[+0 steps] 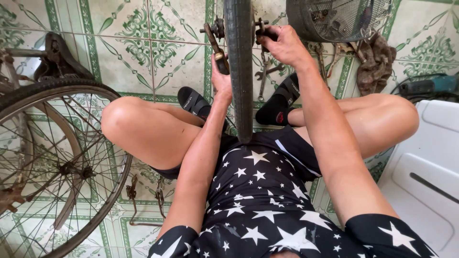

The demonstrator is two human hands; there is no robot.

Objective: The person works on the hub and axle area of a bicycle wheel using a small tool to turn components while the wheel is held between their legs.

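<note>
A bicycle wheel with a black tyre (240,67) stands upright between my knees, seen edge-on. My left hand (220,76) grips a rusty tool (216,45) that reaches up to the left end of the wheel's axle (216,27). My right hand (283,44) is closed on the right end of the axle, fingers wrapped around a dark part there. What sits under those fingers is hidden.
A second spoked wheel (52,157) and a black saddle (60,59) lie at the left. A wire basket (339,19) stands at the top right, with wrenches (266,71), a dirty rag (375,62) and a power tool (430,86) on the tiled floor. A white plastic object (425,172) sits at right.
</note>
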